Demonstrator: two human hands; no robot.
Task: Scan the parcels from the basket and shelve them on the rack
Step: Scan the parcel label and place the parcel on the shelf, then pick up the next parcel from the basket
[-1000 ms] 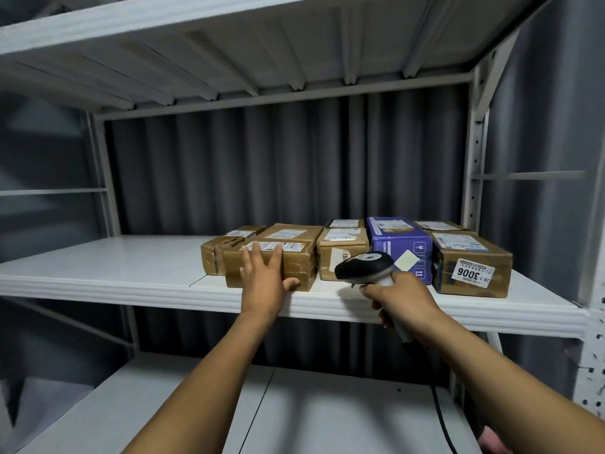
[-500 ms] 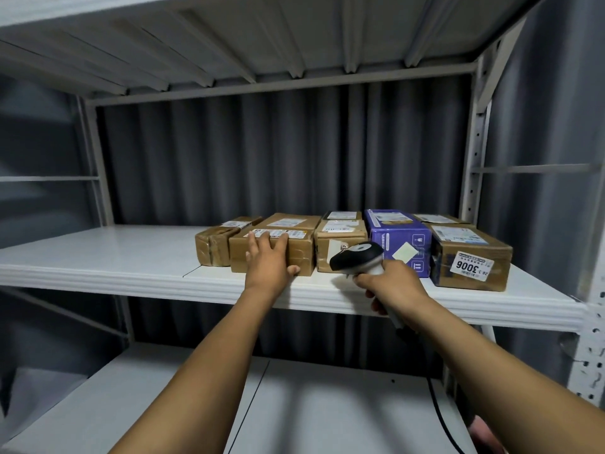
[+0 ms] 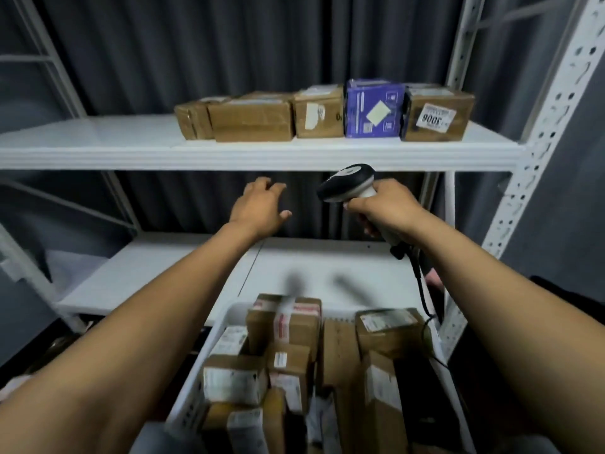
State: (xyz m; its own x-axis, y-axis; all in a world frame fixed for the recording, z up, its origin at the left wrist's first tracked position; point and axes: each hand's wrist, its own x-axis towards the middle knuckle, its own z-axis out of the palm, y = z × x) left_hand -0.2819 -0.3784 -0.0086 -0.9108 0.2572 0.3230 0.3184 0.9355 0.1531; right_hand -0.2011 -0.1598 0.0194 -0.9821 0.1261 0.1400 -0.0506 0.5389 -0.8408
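A row of parcels stands on the white rack shelf point(image 3: 98, 149): several brown boxes, among them a wide brown parcel point(image 3: 252, 117) at the left, a blue box point(image 3: 373, 109) and a brown box with a "3006" label point(image 3: 437, 114) at the right. My left hand point(image 3: 260, 206) hangs empty below the shelf edge, fingers relaxed. My right hand point(image 3: 386, 209) grips the handle of a black and white barcode scanner point(image 3: 347, 183), also below the shelf. Beneath my arms a white basket point(image 3: 196, 391) holds several taped brown parcels point(image 3: 288, 326).
A lower white shelf point(image 3: 157, 270) lies behind the basket. The perforated white rack upright point(image 3: 543, 132) rises at the right. The scanner's black cable point(image 3: 422, 290) hangs down toward the basket. Dark grey curtain point(image 3: 196, 44) backs the rack.
My left hand has let go of the wide brown parcel on the shelf and dropped below the shelf edge. The view has tilted down, bringing the basket into sight. The scanner moved down too.
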